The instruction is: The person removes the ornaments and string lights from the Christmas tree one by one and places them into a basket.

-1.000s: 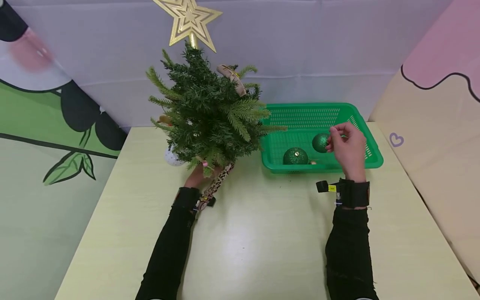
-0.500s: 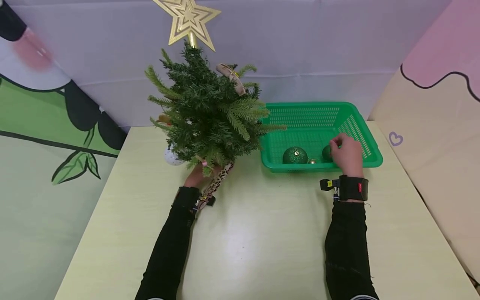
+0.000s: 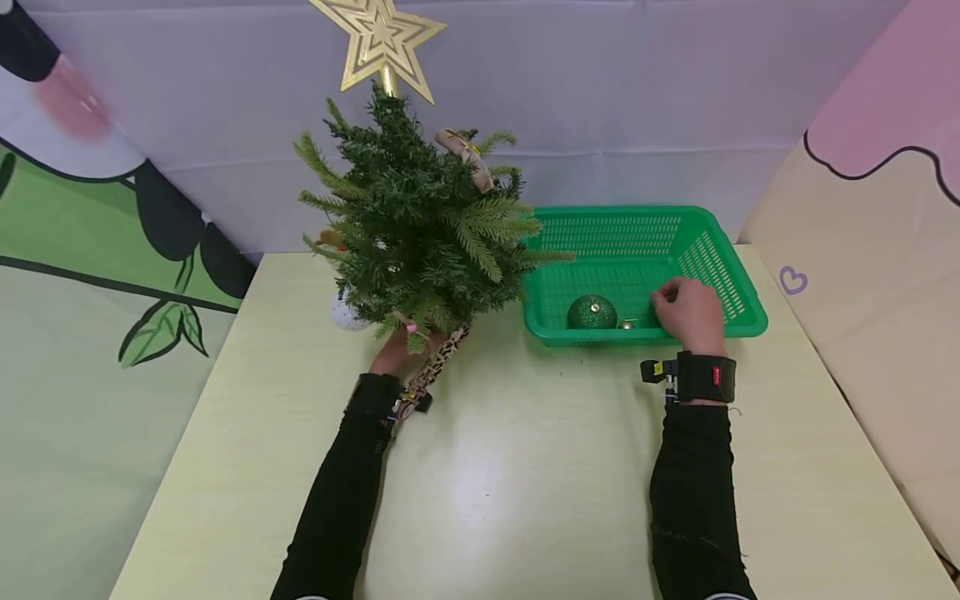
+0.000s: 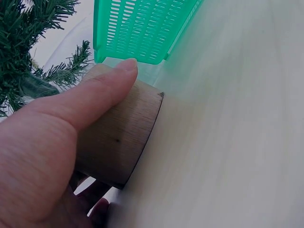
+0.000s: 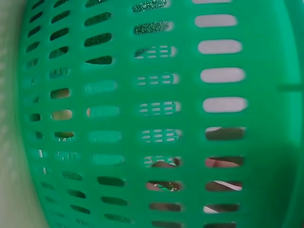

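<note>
In the head view a small Christmas tree (image 3: 420,225) with a gold star (image 3: 382,33) on top stands left of a green plastic basket (image 3: 555,335). My left hand (image 3: 393,354) grips its round wooden base (image 4: 121,133), the thumb lying along the side in the left wrist view. Inside the basket, my right hand (image 3: 692,312) has thumb and fingers pinched together at a glittery green bauble, which the hand almost wholly hides. Another green bauble (image 3: 592,312) lies to the left of that hand. The basket's slotted wall (image 5: 266,142) fills the right wrist view, fingers showing through it.
A small shiny ball (image 3: 627,325) lies by the basket's front wall. A white speckled ball (image 3: 347,315) shows at the tree's lower left. From the tree's underside a leopard-print strip (image 3: 438,367) reaches to the left wrist. Behind the table (image 3: 487,483) hangs a lilac cloth (image 3: 637,100).
My right hand has come down into the basket with the green bauble, which is now mostly hidden behind the hand. The left hand and the tree stay where they were.
</note>
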Motion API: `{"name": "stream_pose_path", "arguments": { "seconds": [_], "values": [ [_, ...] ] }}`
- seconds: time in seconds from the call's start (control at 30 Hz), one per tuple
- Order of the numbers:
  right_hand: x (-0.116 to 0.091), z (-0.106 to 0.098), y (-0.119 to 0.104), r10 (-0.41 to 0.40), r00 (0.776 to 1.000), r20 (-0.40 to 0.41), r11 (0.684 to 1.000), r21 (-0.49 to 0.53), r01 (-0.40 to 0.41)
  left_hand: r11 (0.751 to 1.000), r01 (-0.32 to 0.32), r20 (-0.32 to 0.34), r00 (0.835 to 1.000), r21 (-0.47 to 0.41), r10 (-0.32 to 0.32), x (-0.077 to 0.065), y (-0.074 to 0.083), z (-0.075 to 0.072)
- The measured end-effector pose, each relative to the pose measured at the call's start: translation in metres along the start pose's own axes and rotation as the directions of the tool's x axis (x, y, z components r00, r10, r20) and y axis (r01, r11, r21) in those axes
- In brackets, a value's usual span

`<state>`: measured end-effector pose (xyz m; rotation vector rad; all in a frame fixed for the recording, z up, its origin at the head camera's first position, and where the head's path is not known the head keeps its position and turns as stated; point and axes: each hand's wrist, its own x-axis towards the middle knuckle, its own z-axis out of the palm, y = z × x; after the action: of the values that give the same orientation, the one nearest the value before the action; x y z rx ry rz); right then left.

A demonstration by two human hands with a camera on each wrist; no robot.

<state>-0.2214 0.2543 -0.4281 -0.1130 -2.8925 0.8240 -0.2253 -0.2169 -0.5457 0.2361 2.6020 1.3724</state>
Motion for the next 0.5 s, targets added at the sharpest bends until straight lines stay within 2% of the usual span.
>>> {"name": "stream_pose_path", "arguments": {
  "seconds": [0.07,0.1,0.13,0.27,0.33,0.4,0.5],
  "values": [
    [0.0,-0.001,0.0,0.002,1.0,0.018,1.0,-0.015,-0.001,0.998,0.056,0.0,0.998,0.006,-0.056,-0.003,0.006,0.0],
    [0.0,-0.002,0.0,0.003,1.0,0.025,1.0,-0.024,-0.003,0.991,0.134,0.014,0.991,0.024,-0.135,-0.008,0.017,-0.001],
    [0.0,-0.003,-0.001,0.005,0.999,0.033,0.999,-0.035,-0.004,0.984,0.176,0.018,0.984,0.039,-0.177,-0.01,0.021,-0.001],
    [-0.001,-0.009,-0.003,-0.006,1.0,0.021,0.998,-0.061,0.007,0.95,0.27,0.025,0.961,0.155,-0.277,-0.018,0.033,0.0],
    [-0.003,-0.014,-0.008,-0.029,0.999,-0.04,0.999,-0.044,0.027,0.943,0.251,0.028,0.964,0.218,-0.263,-0.017,0.034,0.0],
    [-0.007,-0.019,-0.015,-0.063,0.989,-0.135,0.998,0.004,0.064,0.937,0.233,0.026,0.968,0.262,-0.248,-0.017,0.037,-0.001],
    [-0.014,-0.027,-0.034,-0.129,0.949,-0.289,0.978,0.118,0.169,0.931,0.229,0.036,0.968,0.283,-0.249,-0.011,0.033,-0.002]
  ]
}}
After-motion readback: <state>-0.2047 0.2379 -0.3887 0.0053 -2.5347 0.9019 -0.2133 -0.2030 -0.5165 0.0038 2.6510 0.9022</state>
